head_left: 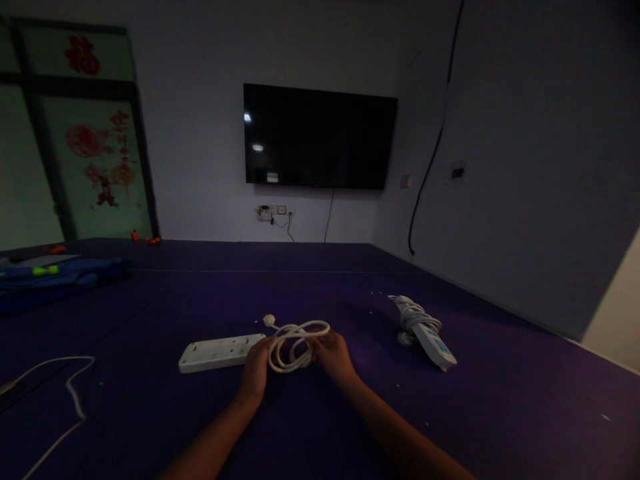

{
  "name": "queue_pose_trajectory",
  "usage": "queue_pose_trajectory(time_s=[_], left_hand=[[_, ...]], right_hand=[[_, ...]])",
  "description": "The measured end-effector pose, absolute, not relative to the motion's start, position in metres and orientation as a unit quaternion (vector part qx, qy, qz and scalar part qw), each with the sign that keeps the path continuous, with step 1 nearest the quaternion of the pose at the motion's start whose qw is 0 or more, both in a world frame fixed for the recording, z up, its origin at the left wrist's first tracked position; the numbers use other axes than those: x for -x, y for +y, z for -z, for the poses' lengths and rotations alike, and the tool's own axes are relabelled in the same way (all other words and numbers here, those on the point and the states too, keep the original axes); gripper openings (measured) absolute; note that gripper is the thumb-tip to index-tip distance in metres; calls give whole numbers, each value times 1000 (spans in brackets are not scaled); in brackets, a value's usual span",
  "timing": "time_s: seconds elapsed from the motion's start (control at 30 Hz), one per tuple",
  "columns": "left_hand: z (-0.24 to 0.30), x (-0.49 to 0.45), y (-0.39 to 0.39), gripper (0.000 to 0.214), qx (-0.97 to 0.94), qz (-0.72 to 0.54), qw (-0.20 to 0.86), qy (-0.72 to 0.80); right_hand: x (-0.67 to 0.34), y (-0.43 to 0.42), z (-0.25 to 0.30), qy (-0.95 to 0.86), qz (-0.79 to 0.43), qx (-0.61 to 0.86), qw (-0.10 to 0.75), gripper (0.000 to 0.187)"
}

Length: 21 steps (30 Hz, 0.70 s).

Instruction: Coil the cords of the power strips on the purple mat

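A white power strip [215, 353] lies flat on the dark purple surface [320, 287]. Its white cord [295, 343] is gathered into loops at the strip's right end, with the plug [269, 321] sticking out behind. My left hand [257, 371] is closed on the left side of the loops, next to the strip's end. My right hand [333, 355] is closed on the right side of the same loops. Both forearms reach in from the bottom edge.
A second white power strip [425, 330] with its cord wound round it lies to the right. A loose white cable [65, 387] trails at the left. Blue items [60, 277] sit at the far left. A wall-mounted television [317, 137] hangs ahead.
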<state>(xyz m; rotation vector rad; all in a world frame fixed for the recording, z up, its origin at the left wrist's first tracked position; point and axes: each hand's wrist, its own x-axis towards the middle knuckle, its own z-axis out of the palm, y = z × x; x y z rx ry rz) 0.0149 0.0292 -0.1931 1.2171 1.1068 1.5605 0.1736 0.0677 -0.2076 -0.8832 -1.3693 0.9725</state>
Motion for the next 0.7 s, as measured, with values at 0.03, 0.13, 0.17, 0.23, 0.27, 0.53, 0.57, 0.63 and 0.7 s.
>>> queue_pose_trajectory(time_s=[0.03,0.13,0.17,0.23,0.27,0.53,0.57,0.63,0.7], left_hand=[[194,-13,32,31,-484,-615,442,440],[195,-13,33,32,-492,-592,468,434],[195,-14,32,33,-494,-586,476,431],[194,-16,28,34,-506,-565,492,428],[195,-17,27,35,-513,-550,500,430],[204,-17,31,34,-585,-523,441,435],[205,-16,32,32,-597,-523,426,434],[205,-15,33,29,-615,-522,400,434],[204,-15,33,29,-620,-526,387,435]], right_hand=[[-174,68,207,-588,-417,372,585,37],[-177,68,206,-593,-395,359,603,34],[-177,67,206,-596,-389,357,605,34],[-177,65,205,-606,-394,355,593,33],[-177,64,205,-610,-400,357,583,33],[-168,57,202,-640,-384,350,565,31],[-168,58,203,-638,-393,339,569,33],[-168,59,205,-630,-406,326,576,38],[-169,61,205,-624,-410,328,579,41]])
